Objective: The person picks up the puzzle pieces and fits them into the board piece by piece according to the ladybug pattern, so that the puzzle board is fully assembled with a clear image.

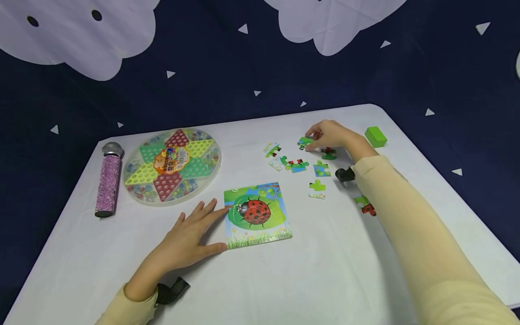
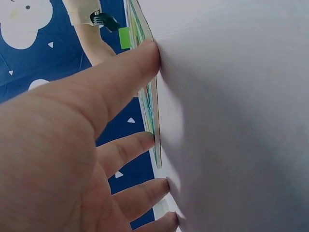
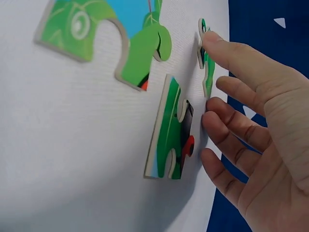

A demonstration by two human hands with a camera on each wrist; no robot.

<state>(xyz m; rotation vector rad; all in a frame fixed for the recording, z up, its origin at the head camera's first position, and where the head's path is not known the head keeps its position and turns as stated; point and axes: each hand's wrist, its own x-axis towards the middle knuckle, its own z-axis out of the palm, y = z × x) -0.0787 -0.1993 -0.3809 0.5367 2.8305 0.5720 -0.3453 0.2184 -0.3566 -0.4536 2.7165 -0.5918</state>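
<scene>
A square ladybug puzzle board (image 1: 258,214) lies flat on the table. My left hand (image 1: 183,239) is spread at its left side, thumb and index fingertips touching its edge; the left wrist view shows the board (image 2: 155,111) edge-on. Farther back, my right hand (image 1: 331,135) pinches a green puzzle piece (image 1: 304,142) between thumb and fingers, low over the table. In the right wrist view, the thumb of my right hand (image 3: 256,116) covers part of that piece (image 3: 208,77). Near it lies a green-and-red piece (image 1: 329,154). Several more loose pieces (image 1: 298,166) are scattered around.
A round Chinese checkers set (image 1: 191,189) with marbles lies at the back left, beside a pink glitter microphone (image 1: 109,183). A green block (image 1: 375,136) sits near the back right edge. One puzzle piece (image 1: 365,206) lies partly under the right forearm. A dark patterned cloth hangs behind.
</scene>
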